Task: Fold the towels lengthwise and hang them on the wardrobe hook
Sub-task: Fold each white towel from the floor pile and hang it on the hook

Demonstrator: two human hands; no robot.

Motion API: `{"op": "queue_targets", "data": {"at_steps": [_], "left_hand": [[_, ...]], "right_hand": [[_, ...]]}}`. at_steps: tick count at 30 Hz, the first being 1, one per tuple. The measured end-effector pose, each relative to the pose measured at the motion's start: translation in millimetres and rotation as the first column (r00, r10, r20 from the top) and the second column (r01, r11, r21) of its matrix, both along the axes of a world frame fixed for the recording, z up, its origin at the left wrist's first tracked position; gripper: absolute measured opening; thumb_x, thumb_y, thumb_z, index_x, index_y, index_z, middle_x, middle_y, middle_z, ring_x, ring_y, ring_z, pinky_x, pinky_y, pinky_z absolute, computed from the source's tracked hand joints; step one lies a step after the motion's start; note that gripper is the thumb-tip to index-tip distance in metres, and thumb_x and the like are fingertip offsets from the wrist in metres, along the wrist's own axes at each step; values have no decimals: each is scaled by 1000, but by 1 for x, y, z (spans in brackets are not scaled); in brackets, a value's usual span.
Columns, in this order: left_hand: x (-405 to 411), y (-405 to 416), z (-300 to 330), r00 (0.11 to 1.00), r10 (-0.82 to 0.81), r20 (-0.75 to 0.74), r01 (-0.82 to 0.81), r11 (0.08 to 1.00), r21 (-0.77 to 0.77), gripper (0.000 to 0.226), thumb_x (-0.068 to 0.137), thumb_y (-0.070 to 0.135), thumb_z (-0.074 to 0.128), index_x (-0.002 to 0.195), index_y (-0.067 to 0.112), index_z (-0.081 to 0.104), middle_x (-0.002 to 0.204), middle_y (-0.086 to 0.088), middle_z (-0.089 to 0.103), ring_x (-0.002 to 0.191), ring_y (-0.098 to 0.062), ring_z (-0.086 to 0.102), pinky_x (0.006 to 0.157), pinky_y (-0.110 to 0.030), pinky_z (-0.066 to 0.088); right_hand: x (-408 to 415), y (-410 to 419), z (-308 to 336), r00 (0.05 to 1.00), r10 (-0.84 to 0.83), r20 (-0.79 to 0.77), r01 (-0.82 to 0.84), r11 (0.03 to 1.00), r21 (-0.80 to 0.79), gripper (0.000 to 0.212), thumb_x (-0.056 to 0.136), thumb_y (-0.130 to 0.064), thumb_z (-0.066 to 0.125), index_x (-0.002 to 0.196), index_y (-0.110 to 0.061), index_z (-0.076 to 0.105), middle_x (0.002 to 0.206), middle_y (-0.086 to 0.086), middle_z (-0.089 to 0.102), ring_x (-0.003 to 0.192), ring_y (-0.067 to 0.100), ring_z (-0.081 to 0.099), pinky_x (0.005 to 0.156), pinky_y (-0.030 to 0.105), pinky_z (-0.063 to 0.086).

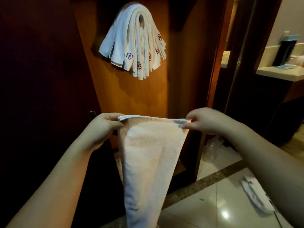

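So both hands are up in front of the wardrobe panel, each pinching a top corner of a pale peach towel: left hand has its fingers curled round the left corner, right hand pinches the right corner between thumb and fingertips. The top hem is pulled fairly taut between them and the rest hangs straight down, narrowing toward the bottom edge of the view, so it looks like it's already been doubled lengthwise or is about to be. Up above, the hook is already loaded with a fat bundle of folded towels with little flower embroidery, fanning out on both sides. That's the risky bit, I reckon: there's barely any hook showing, so adding another one could slide off or knock the whole stack down. Also the right-hand pinch looks light, so a corner could slip mid-fold and leave it lopsided. Another white towel lies on the tiled floor near the lower right corner, probably still to do.
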State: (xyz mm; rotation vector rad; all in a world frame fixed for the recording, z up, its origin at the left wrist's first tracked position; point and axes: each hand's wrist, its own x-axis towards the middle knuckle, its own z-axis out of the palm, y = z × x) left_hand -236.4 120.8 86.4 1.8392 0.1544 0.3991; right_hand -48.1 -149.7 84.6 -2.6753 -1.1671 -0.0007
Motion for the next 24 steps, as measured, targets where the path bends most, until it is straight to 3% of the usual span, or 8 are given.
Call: {"op": "queue_targets", "data": {"at_steps": [2,4,8,12,14,17,20,24], "left_hand": [[-2,6,-5,999,50,12,-49,998,-40,23,74,11,68,83,26,82,89,-10,77,83,-19,72,76,-33,53],[-2,10,-9,997,76,4,-76,995,-57,28,85,4,65,82,26,82,87,-7,77,81,-17,73,71,-33,52],[0,9,-15,996,81,29,-76,987,-145,26,87,6,64,83,24,82,85,-3,76,81,-16,72,73,-34,52],[4,4,-20,988,92,124,-60,969,-241,20,80,11,66,88,18,82,95,-9,77,92,-24,72,85,-39,54],[7,-1,-22,983,94,159,-51,965,-258,23,83,8,64,88,21,83,93,-6,78,90,-20,73,80,-34,56],[11,-5,-23,976,106,192,-38,944,-327,23,78,15,63,88,21,83,91,-5,78,86,-18,73,69,-25,57],[13,-5,-23,975,122,187,-46,930,-364,23,78,20,63,91,22,82,92,-5,77,87,-21,72,75,-33,54],[16,-8,-22,971,125,206,-31,914,-406,24,78,18,63,93,15,81,96,-10,77,88,-25,72,82,-36,52]], "right_hand": [[-8,-5,5,999,34,37,-40,985,169,21,89,-59,59,80,-41,54,83,-16,58,79,3,57,61,22,40],[-18,-4,1,999,37,9,-39,948,317,21,91,-51,64,76,-40,54,82,-13,59,78,4,56,61,22,39],[-26,3,-14,1000,-12,-19,20,832,554,18,93,-36,68,82,-39,54,84,-15,60,77,-3,57,60,13,37],[-24,9,-21,982,55,-182,112,610,784,22,94,-31,69,106,-42,55,99,-17,64,88,-9,61,70,8,45],[-20,12,-26,969,24,-247,192,555,809,8,95,-35,68,100,-37,61,96,-15,68,86,-2,65,69,15,47],[-19,14,-32,973,1,-233,200,511,836,10,97,-42,62,91,-34,60,89,-22,68,82,-8,64,60,8,46],[-25,16,-32,979,56,-197,150,461,875,6,99,-50,54,95,-49,58,94,-34,65,86,-11,63,64,6,46],[-29,20,-35,998,-26,-58,64,394,917,3,94,-60,50,93,-62,52,88,-35,62,77,-11,59,60,9,42]]}}
